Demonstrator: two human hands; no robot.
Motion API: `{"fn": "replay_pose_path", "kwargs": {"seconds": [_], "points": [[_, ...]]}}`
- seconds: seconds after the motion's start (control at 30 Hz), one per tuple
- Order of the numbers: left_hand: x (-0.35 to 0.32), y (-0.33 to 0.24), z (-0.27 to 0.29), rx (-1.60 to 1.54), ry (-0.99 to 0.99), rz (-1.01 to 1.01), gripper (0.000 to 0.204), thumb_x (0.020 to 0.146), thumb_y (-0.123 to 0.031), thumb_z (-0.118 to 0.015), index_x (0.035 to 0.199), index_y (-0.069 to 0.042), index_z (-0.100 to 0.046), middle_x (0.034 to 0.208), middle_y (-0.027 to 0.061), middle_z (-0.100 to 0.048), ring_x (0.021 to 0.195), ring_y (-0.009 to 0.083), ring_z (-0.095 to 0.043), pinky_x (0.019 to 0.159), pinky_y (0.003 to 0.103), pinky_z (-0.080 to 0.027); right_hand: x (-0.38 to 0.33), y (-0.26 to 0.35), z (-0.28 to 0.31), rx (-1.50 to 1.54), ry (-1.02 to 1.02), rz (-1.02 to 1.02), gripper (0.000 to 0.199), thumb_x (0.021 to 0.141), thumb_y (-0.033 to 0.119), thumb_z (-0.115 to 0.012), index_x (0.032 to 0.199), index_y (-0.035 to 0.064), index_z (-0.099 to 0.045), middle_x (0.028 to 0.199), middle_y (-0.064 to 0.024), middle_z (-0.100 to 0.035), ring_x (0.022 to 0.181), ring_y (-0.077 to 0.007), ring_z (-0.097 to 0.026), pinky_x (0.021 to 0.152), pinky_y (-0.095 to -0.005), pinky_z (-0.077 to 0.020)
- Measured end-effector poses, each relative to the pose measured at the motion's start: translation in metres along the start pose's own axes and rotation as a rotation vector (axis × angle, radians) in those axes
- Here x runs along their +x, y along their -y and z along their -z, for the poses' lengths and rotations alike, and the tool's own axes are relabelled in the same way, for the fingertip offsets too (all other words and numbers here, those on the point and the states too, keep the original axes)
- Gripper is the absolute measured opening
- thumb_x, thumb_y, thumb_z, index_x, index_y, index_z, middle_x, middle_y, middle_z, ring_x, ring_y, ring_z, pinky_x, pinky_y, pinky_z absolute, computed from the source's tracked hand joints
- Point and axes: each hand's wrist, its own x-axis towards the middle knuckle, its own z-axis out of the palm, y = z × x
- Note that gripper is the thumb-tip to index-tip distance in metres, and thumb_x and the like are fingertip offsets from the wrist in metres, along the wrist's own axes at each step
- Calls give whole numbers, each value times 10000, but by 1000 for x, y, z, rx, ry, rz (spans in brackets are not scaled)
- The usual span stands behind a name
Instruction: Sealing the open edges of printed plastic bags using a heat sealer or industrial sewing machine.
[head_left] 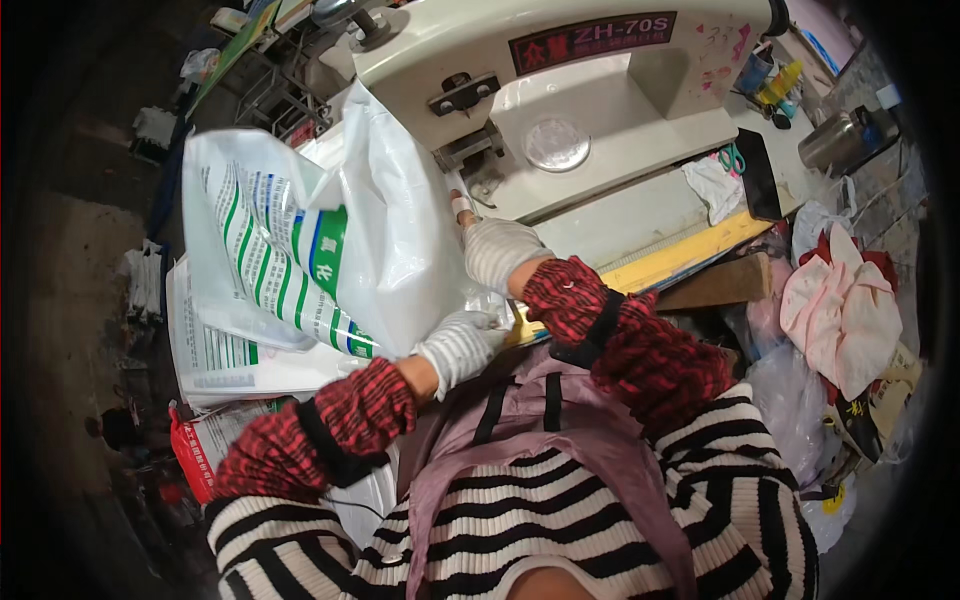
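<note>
Left hand [462, 345], in a striped knit glove, grips the near lower edge of a white woven sack [330, 235] with green and blue print; fingers closed on the sack. Right hand [497, 250], same kind of glove, lies just right of the sack, near the needle area of the sewing machine [560, 90]; one taped fingertip pokes out toward the machine foot. Cannot tell whether the right fingers pinch the sack or only press against it, the sack folds hide them.

The sack stands lifted and bent, its upper part fanned out to the left and far, its right edge up against the machine head. It sits left of centre, between the machine and the person's left forearm. Below it, further left, a stack of flat printed sacks [225, 355] lies on a low surface.

Both forearms wear red-black checked sleeve covers [620, 340]; striped black-white sweater and a mauve apron [560, 420] fill the near middle.

The machine is cream-coloured, with a dark label plate on the arm, resting on a pale tabletop [620, 215] with a yellow edge strip. On the far right of the tabletop: green-handled scissors [732, 158], a white rag [713, 188], a dark flat phone-like slab [758, 175], a metal cup [838, 140]. Right of the tabletop, a heap of pink and red cloth [845, 300].
</note>
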Motion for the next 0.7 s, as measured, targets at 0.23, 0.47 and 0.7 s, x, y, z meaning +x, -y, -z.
{"fn": "replay_pose_path", "kwargs": {"seconds": [0.23,0.47,0.7], "points": [[4,-74,43,-783,-736,-78,132,878,-149,-539,989,-93,-584,821,24,-588,748,155,-599,610,279,-466,-45,-41,-76,922,-442,246,619,826,327,-609,1267,-61,-412,888,-151,-650,707,-280,-634,634,-354,-514],[-3,-27,63,883,-95,91,391,827,-320,-521,835,48,-653,744,272,-615,719,443,-604,666,469,-474,-95,-24,-37,1403,336,-53,270,830,204,-657,964,-18,-584,785,-73,-635,594,-117,-567,587,-238,-492],[-10,-65,52,764,-388,57,290,791,-251,-598,839,32,-644,696,256,-604,688,380,-612,682,431,-481,-99,-24,-32,1624,333,-113,245,829,198,-660,896,-26,-588,726,-62,-627,615,-116,-569,602,-232,-485]]}}
